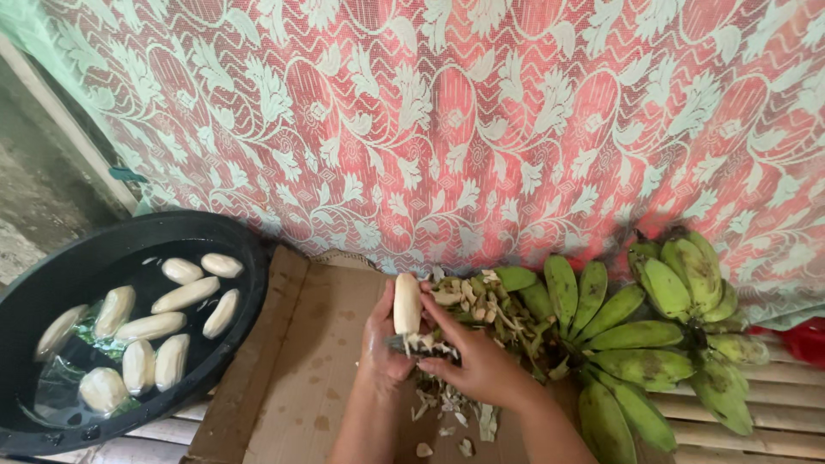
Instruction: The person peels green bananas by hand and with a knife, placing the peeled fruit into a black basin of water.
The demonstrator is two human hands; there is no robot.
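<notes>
My left hand (381, 344) holds a pale peeled banana (406, 302) upright over a sheet of brown cardboard (318, 361). My right hand (475, 357) grips a small knife (411, 344), its blade against the lower end of the banana. Strips of green peel (471, 302) lie heaped just behind my hands, and smaller scraps are scattered beneath them.
A black basin (219, 241) of water at the left holds several peeled bananas (155, 326). Bunches of green unpeeled bananas (644, 335) lie at the right on wooden slats (773, 404). A red and white lace curtain (481, 120) hangs behind everything.
</notes>
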